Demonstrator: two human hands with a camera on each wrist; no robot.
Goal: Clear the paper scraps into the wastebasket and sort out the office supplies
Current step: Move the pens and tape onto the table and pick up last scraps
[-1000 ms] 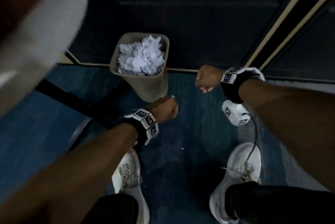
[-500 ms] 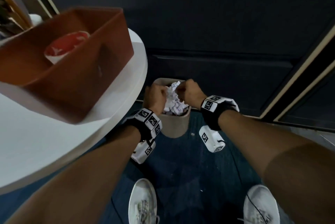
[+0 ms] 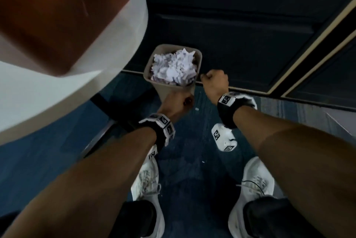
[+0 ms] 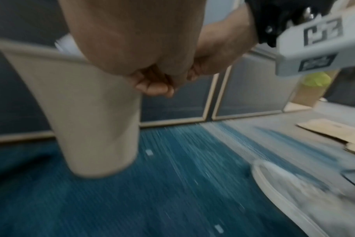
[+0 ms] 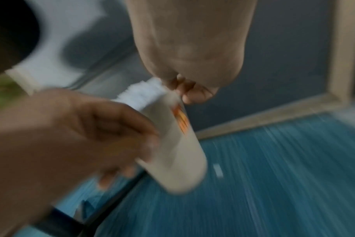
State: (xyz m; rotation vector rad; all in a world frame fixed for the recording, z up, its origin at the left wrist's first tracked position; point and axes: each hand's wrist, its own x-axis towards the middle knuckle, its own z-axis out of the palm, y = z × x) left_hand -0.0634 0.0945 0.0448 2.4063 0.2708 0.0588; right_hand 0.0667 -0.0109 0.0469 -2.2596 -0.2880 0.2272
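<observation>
Wastebasket [image 3: 189,91]: small beige tapered bin, standing on blue carpet just beyond the round white table [image 3: 115,64], against the dark wall panel. Filled to the rim with crumpled white paper scraps [image 3: 174,69]. Likely light, thin-walled, tippy; best held at the rim or both sides. Left hand [image 3: 176,102] curled at near wall, right hand [image 3: 214,81] fisted beside right rim; neither grip legible.

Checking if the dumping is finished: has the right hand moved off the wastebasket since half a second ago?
Yes. The right hand was over the paper scraps; now it sits right of the wastebasket rim.
</observation>
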